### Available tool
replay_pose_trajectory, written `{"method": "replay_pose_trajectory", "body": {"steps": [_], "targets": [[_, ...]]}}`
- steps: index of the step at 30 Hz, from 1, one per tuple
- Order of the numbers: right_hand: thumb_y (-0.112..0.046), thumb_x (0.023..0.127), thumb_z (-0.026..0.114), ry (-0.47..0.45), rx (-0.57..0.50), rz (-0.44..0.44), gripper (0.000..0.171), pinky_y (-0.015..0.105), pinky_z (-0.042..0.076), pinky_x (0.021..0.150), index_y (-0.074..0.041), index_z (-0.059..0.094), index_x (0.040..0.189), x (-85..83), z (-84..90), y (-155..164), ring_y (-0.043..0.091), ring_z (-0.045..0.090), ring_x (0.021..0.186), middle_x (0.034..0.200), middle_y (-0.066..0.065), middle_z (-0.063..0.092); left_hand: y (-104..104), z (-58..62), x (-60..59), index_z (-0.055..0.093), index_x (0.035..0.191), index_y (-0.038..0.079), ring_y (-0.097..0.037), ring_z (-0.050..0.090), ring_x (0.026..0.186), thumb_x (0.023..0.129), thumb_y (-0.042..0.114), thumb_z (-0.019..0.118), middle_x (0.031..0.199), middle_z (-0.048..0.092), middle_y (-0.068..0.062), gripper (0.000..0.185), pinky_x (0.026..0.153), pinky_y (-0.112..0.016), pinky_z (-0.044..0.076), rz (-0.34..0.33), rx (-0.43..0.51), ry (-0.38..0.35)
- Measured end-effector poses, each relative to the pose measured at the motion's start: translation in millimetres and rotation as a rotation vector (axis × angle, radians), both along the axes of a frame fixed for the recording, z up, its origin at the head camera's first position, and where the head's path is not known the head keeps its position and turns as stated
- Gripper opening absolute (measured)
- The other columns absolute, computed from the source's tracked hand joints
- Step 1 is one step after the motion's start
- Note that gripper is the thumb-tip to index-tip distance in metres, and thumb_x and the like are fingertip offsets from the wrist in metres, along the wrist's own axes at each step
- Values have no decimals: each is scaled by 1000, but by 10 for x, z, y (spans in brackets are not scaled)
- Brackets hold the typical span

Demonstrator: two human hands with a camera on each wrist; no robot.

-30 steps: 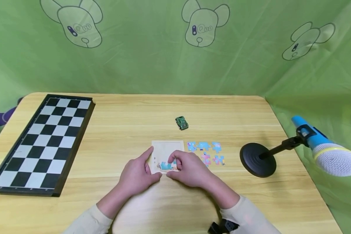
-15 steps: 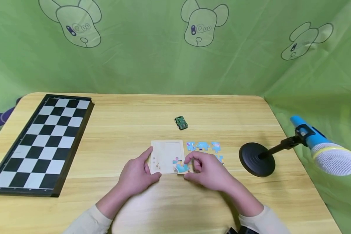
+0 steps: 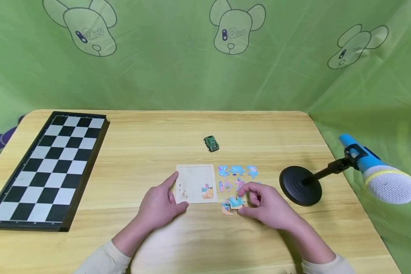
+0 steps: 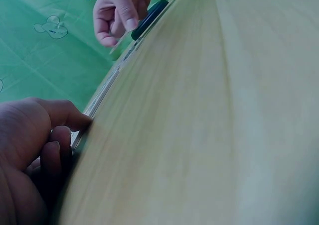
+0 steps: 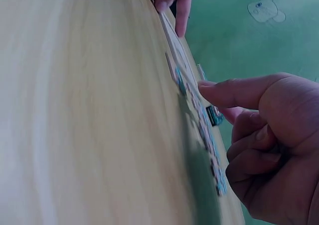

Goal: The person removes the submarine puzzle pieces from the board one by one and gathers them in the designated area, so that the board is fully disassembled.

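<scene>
A pale wooden puzzle tray point(image 3: 193, 179) lies flat in the head view, with one fitted jigsaw piece point(image 3: 207, 192) in its lower right corner. My left hand point(image 3: 160, 203) grips the tray's lower left corner, index finger on the left side and thumb at the front edge. To the tray's right, my right hand point(image 3: 268, 203) pinches a blue-and-tan puzzle piece point(image 3: 235, 203) between thumb and index finger, above the table. Partly behind that piece lies another loose piece point(image 3: 227, 210). The right wrist view shows the right hand's other fingers curled in.
Several loose pieces point(image 3: 237, 170) lie in rows right of the tray, some hidden by my right hand. Beyond them is a green toy car point(image 3: 211, 143). A checkered board point(image 3: 51, 171) lies at left; a blue microphone point(image 3: 380, 163) on a black stand point(image 3: 300, 185) is at right.
My right hand has moved right, carrying the blue-and-tan piece off the tray to beside the loose pieces. My left hand keeps its place at the tray's corner.
</scene>
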State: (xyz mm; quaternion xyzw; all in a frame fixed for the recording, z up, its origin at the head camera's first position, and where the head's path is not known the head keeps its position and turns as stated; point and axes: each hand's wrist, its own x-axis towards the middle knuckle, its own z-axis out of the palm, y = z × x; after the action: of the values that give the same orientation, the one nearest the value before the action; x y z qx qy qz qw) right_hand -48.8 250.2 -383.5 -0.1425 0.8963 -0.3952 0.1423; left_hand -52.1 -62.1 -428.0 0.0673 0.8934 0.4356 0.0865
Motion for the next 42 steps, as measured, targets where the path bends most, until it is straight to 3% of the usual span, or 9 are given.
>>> {"method": "replay_pose_trajectory", "body": {"steps": [5, 8, 12, 18, 19, 21, 26, 32, 42], "targets": [[-10, 77, 86, -19, 8, -6, 32, 30, 42, 69, -15, 65, 101, 9, -50, 126, 6, 36, 55, 63, -8, 38, -3, -1, 2, 41, 152, 4, -9, 51, 48, 74, 24, 84, 56, 53, 9, 91, 50, -30, 40, -3, 2, 2], [-10, 77, 87, -24, 14, -9, 33, 32, 46, 85, -15, 65, 100, 6, -77, 180, 8, 39, 58, 63, -9, 37, -3, -2, 1, 41, 152, 4, -9, 51, 48, 74, 24, 84, 56, 53, 9, 91, 50, -30, 40, -5, 3, 6], [-9, 76, 87, -37, 19, -11, 33, 41, 39, 104, -15, 65, 100, 2, -112, 223, 8, 51, 73, 62, -10, 35, -5, -4, 0, 40, 152, 4, -9, 51, 48, 75, 24, 84, 56, 53, 9, 91, 50, -30, 40, -6, 5, 7], [-7, 76, 86, -54, 22, -9, 33, 43, 37, 106, -14, 65, 100, -9, -143, 251, 8, 51, 73, 61, -10, 34, -4, -2, -2, 41, 152, 4, -9, 51, 48, 75, 24, 84, 56, 53, 10, 91, 50, -30, 41, -4, 6, 9], [-7, 75, 86, -47, 24, -5, 33, 42, 37, 106, -14, 66, 100, -14, -146, 251, 6, 54, 81, 61, -10, 33, -4, -1, -2, 41, 152, 4, -9, 51, 48, 74, 24, 84, 56, 53, 10, 91, 50, -30, 41, -3, 6, 10], [-8, 75, 87, -37, 28, 3, 33, 40, 39, 104, -15, 66, 100, -25, -148, 245, 4, 54, 79, 61, -10, 33, -6, -1, -1, 41, 152, 4, -9, 51, 48, 74, 24, 84, 56, 53, 10, 91, 50, -30, 41, -1, 7, 10], [-11, 79, 86, -16, 13, -12, 30, 32, 45, 82, -14, 67, 103, -63, -119, 162, 6, 34, 55, 62, -8, 35, -3, -7, -2, 41, 152, 4, -9, 51, 48, 74, 24, 85, 56, 53, 10, 91, 50, -30, 41, -2, 7, 12], [-14, 81, 85, 22, -7, -30, 28, 29, 42, 66, -13, 68, 103, -159, -93, -137, 7, 33, 54, 61, -7, 35, -6, -14, -3, 40, 152, 4, -9, 51, 49, 75, 24, 84, 57, 53, 9, 91, 51, -30, 41, 0, 15, 6], [-15, 81, 84, 18, 53, 6, 24, 32, 45, 62, -14, 67, 99, -308, -132, -585, 7, 37, 50, 59, -5, 40, -11, -23, -9, 41, 151, 4, -9, 51, 48, 74, 23, 84, 57, 53, 9, 90, 49, -30, 40, -1, 18, 10]]}}
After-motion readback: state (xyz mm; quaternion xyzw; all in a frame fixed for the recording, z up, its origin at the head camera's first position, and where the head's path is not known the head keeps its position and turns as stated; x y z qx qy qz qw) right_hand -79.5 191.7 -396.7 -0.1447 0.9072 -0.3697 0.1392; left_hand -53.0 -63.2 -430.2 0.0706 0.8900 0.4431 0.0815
